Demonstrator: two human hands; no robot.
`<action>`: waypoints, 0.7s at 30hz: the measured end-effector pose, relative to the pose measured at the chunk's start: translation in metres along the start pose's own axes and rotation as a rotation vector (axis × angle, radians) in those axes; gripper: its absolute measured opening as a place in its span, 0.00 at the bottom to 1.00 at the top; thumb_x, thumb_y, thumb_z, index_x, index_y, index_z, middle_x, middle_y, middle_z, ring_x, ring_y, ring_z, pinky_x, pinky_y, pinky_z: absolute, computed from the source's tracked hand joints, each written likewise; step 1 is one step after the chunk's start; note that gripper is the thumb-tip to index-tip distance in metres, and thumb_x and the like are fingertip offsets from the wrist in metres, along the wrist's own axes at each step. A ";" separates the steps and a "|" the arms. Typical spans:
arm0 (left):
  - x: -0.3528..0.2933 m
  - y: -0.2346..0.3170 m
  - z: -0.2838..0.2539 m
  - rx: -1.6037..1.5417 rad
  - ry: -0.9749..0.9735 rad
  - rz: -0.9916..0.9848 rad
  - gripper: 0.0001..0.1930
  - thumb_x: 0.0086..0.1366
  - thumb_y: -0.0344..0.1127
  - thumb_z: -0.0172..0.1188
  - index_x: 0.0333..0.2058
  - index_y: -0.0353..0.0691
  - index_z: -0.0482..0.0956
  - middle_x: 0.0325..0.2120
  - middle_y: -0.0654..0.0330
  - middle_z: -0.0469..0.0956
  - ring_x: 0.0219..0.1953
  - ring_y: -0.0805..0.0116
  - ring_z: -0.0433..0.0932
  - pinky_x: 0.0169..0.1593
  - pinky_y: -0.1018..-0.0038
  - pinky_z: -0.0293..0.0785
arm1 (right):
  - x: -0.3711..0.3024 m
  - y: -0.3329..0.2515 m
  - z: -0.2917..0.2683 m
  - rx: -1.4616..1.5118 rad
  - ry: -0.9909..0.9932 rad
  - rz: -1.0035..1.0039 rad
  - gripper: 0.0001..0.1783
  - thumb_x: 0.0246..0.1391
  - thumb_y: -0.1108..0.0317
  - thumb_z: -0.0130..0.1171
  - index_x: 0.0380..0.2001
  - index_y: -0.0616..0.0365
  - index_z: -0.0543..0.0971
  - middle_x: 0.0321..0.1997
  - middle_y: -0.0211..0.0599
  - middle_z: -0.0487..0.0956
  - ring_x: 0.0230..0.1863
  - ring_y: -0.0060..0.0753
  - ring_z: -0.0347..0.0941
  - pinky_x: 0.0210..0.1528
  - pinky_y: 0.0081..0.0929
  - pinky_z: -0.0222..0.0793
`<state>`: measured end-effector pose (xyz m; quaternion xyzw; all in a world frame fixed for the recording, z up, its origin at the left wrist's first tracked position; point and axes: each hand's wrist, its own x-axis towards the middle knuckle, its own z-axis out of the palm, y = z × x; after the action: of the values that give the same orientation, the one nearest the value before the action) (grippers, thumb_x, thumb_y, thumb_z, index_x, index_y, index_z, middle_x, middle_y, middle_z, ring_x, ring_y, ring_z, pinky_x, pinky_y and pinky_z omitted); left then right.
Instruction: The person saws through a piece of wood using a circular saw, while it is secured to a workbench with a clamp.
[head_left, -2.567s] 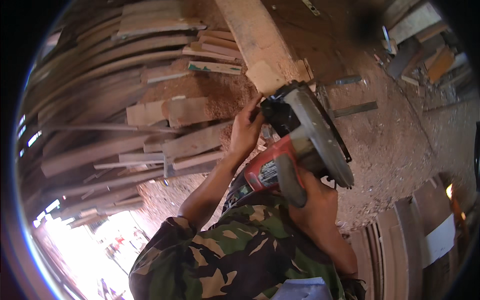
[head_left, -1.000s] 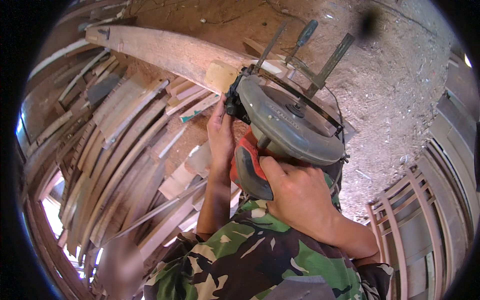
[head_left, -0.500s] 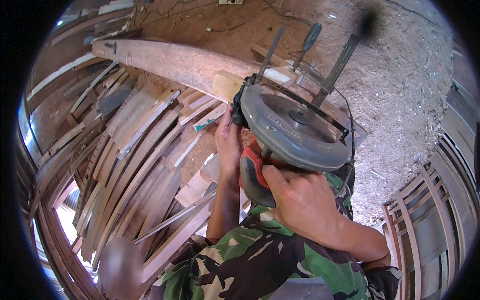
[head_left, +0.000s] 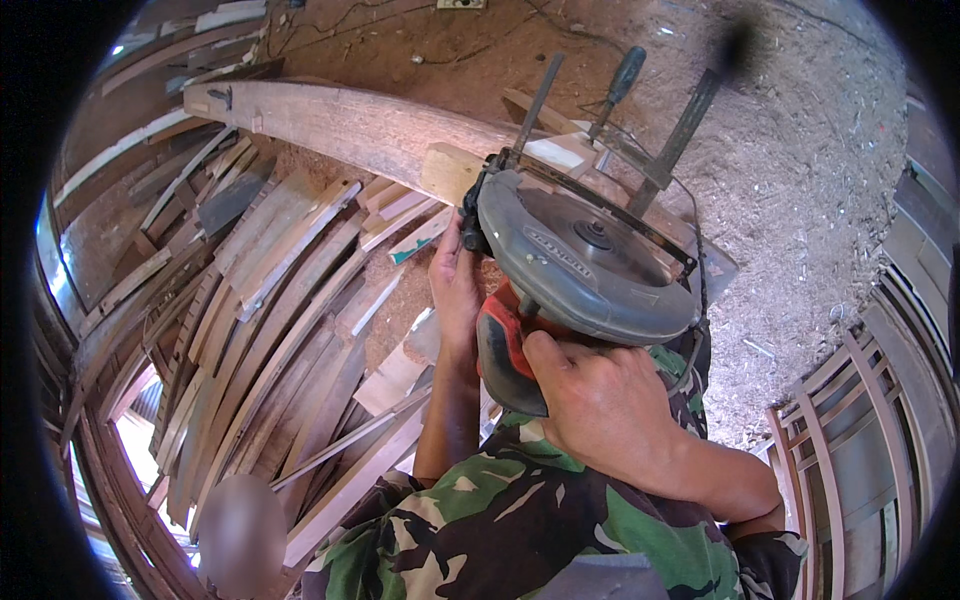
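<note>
My right hand (head_left: 605, 400) is wrapped round the red-and-black rear handle of a circular saw (head_left: 600, 290). The saw is tilted, with its grey guard and round blade facing up. At the saw's front, my left hand (head_left: 458, 290) reaches up with its fingers closed at the near end of a pale wooden block (head_left: 450, 173); the saw partly hides the fingertips. That block lies on a long, broad plank (head_left: 350, 120) running to the far left. Past the saw's front sticks up a thin metal bar (head_left: 540, 100).
Stacked boards and offcuts (head_left: 290, 320) fill the left side. Beyond the saw are a dark-handled tool (head_left: 625, 75) and a metal bar (head_left: 680, 140). A cord (head_left: 697, 230) hangs beside the saw. Shavings (head_left: 800, 200) cover the floor; slatted wooden frames (head_left: 830, 440) stand at right.
The saw has shifted very slightly left in the picture, together with my right hand. Both hands keep the same hold.
</note>
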<state>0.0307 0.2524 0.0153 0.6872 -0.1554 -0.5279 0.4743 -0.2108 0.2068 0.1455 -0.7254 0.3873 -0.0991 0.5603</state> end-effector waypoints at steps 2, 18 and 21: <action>0.001 0.001 -0.001 0.007 0.006 0.003 0.24 0.82 0.31 0.55 0.72 0.30 0.70 0.64 0.57 0.80 0.62 0.72 0.79 0.68 0.73 0.73 | 0.001 0.000 0.001 0.001 0.012 -0.006 0.24 0.40 0.71 0.72 0.42 0.56 0.73 0.29 0.42 0.84 0.30 0.57 0.84 0.32 0.52 0.78; 0.018 -0.001 -0.013 -0.036 -0.021 0.104 0.24 0.78 0.34 0.59 0.68 0.32 0.75 0.51 0.56 0.87 0.45 0.70 0.88 0.48 0.73 0.87 | 0.017 -0.004 0.007 -0.020 -0.013 -0.020 0.22 0.40 0.73 0.71 0.40 0.58 0.73 0.29 0.45 0.84 0.30 0.58 0.84 0.32 0.52 0.78; 0.019 -0.001 -0.012 -0.086 -0.016 0.098 0.24 0.79 0.34 0.59 0.69 0.32 0.74 0.52 0.55 0.86 0.45 0.71 0.88 0.48 0.74 0.87 | 0.020 -0.005 0.007 -0.026 -0.019 -0.018 0.23 0.40 0.72 0.71 0.40 0.58 0.73 0.30 0.45 0.84 0.31 0.59 0.84 0.32 0.52 0.78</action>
<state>0.0484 0.2447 0.0035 0.6533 -0.1700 -0.5157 0.5275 -0.1914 0.1989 0.1420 -0.7371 0.3764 -0.0921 0.5537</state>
